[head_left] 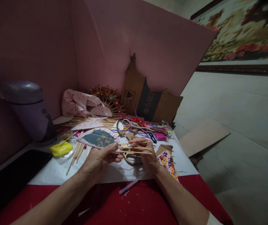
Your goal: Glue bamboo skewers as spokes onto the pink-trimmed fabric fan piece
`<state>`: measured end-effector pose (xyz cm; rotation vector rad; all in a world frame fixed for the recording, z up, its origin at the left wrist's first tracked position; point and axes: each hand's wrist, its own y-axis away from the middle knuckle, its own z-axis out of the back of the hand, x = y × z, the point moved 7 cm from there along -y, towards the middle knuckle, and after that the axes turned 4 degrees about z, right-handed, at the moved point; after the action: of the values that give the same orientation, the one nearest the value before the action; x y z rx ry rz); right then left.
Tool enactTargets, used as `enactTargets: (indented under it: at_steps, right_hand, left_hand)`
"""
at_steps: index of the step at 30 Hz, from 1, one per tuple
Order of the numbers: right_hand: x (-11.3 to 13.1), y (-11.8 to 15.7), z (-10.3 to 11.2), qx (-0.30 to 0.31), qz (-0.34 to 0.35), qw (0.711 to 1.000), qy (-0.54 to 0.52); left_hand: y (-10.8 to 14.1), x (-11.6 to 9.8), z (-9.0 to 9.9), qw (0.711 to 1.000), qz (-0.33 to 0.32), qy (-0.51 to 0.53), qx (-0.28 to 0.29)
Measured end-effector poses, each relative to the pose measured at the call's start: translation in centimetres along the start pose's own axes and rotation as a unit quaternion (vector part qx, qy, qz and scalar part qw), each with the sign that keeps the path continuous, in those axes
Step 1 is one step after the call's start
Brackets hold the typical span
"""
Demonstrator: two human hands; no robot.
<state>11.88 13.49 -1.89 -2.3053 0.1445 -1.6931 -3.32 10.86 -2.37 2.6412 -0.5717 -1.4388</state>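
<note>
My left hand (100, 161) pinches the right end of a leaf-shaped cardboard piece (97, 138), whose dark face shows and whose rim is wrapped in pale pink fabric. Several thin wooden sticks (134, 152) stick out to the right from that pinch. The fingers of my right hand (147, 154) are closed around the sticks near their free ends. Below and behind the sticks lies a pair of scissors (129, 161) with gold-coloured handles, partly hidden by my hands. A translucent glue stick (132, 185) rests on the white sheet below.
On the left stand a purple tumbler (29, 109), a yellow packet (61, 148) and a black flat device (18, 170). Behind are pink dotted fabric (77, 101), a decorated stick fan (110, 98), colourful pipe cleaners (145, 124) and upright cut cardboard (134, 90). Patterned fabric (167, 161) lies right.
</note>
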Motion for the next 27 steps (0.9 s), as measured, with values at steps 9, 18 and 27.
enactTargets:
  at_steps: [9,18,27]
  right_hand:
    - [0.8,-0.7,0.3,-0.024,0.001,0.998,-0.052]
    - [3.9,-0.8,1.0,-0.038,0.047,0.997,-0.045]
    - [4.1,-0.5,0.7,-0.017,0.083,0.995,0.047]
  left_hand:
    - [-0.1,-1.1,0.7,0.998,-0.013,0.026,-0.057]
    - [-0.2,-1.4,0.8,0.997,-0.03,0.024,-0.068]
    - [-0.1,-1.8,0.9,0.996,-0.052,0.013,-0.069]
